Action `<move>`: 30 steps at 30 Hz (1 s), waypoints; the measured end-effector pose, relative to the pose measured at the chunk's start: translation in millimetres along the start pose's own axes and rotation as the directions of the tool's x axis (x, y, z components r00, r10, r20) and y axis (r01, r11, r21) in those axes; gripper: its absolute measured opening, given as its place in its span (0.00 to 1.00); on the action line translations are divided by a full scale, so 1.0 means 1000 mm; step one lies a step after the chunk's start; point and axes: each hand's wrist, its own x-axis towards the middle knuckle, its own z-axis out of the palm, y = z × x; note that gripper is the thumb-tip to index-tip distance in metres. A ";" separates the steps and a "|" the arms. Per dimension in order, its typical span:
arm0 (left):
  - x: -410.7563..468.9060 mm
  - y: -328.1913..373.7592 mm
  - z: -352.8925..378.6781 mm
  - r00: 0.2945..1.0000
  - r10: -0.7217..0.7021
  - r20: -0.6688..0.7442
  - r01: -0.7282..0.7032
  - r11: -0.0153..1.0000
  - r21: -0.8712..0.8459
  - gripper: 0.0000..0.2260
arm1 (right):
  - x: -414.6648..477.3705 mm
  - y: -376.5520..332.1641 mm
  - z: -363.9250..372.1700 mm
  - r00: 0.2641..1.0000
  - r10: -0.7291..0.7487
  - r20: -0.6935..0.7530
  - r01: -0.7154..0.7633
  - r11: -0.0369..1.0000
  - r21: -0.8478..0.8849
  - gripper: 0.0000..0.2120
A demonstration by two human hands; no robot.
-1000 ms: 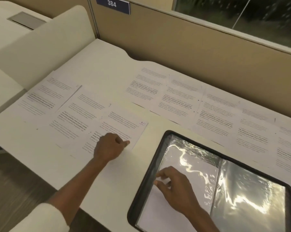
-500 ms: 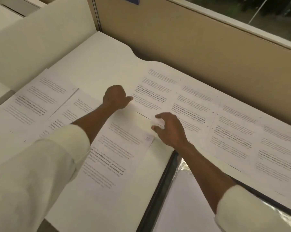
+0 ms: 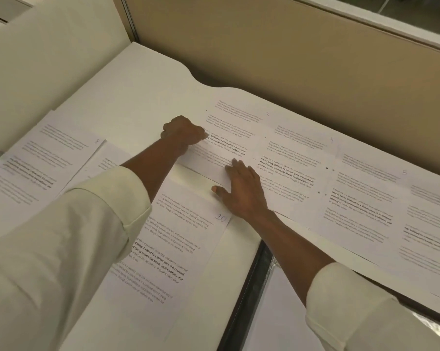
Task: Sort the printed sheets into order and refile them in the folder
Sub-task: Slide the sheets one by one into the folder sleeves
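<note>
Both hands are reaching further than before — left hand is curling at the left edge of a printed sheet, pinching or not I cannot tell; right hand is pressing flat on it. Light, floppy, crease-prone — lifting by that edge is looking safest. The folder is lying beside the right forearm.
</note>
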 end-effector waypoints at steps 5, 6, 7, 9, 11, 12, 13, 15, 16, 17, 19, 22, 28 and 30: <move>0.004 -0.007 -0.009 0.995 -0.089 0.053 0.094 0.992 -0.087 0.28 | 0.000 0.005 -0.003 1.000 0.021 0.006 -0.021 0.987 0.160 0.34; 0.004 -0.010 -0.011 0.994 -0.096 0.048 0.100 0.991 -0.090 0.29 | 0.000 0.007 -0.004 1.000 0.027 -0.010 -0.025 0.981 0.192 0.33; 0.001 -0.012 -0.013 0.995 -0.093 0.044 0.097 0.990 -0.102 0.30 | 0.000 0.008 -0.004 0.999 0.036 -0.032 -0.028 0.975 0.222 0.31; 0.002 -0.020 -0.017 0.994 -0.088 0.058 0.096 0.985 -0.146 0.31 | 0.000 0.010 -0.005 0.997 0.064 -0.053 -0.046 0.959 0.278 0.29; 0.001 -0.029 -0.024 0.994 -0.078 0.078 0.092 0.977 -0.191 0.31 | -0.001 0.010 -0.006 0.994 0.085 -0.068 -0.059 0.943 0.326 0.27; 0.001 -0.036 -0.028 0.995 -0.068 0.069 0.081 0.976 -0.203 0.31 | -0.001 0.010 -0.007 0.993 0.093 -0.078 -0.059 0.932 0.357 0.27; 0.000 -0.042 -0.033 0.996 -0.064 0.056 0.074 0.977 -0.201 0.31 | -0.002 0.009 -0.008 0.991 0.099 -0.089 -0.056 0.916 0.396 0.26; -0.012 -0.050 -0.044 0.998 -0.039 0.040 0.047 0.973 -0.227 0.27 | -0.003 0.006 -0.009 0.985 0.119 -0.123 -0.045 0.875 0.482 0.24; -0.024 -0.053 -0.050 0.999 -0.015 0.040 0.025 0.967 -0.253 0.21 | -0.004 0.004 -0.010 0.980 0.138 -0.146 -0.044 0.856 0.515 0.23; -0.034 -0.055 -0.057 0.999 0.010 0.039 0.002 0.961 -0.276 0.16 | -0.005 0.002 -0.011 0.972 0.157 -0.173 -0.039 0.839 0.542 0.23; -0.057 -0.063 -0.072 0.998 0.052 0.022 -0.043 0.953 -0.299 0.11 | -0.008 -0.002 -0.011 0.959 0.200 -0.202 -0.041 0.801 0.597 0.23; -0.088 -0.082 -0.100 0.997 0.073 -0.016 -0.074 0.926 -0.371 0.12 | -0.018 -0.010 -0.013 0.942 0.298 -0.153 -0.106 0.698 0.708 0.26; -0.159 -0.129 -0.118 0.998 0.059 0.021 -0.037 0.835 -0.549 0.17 | -0.055 -0.029 -0.030 0.933 0.311 0.179 -0.254 0.218 0.942 0.29; -0.185 -0.142 -0.108 0.995 0.064 0.075 -0.010 0.821 -0.571 0.16 | -0.076 -0.032 -0.031 0.937 0.284 0.203 -0.262 0.186 0.947 0.25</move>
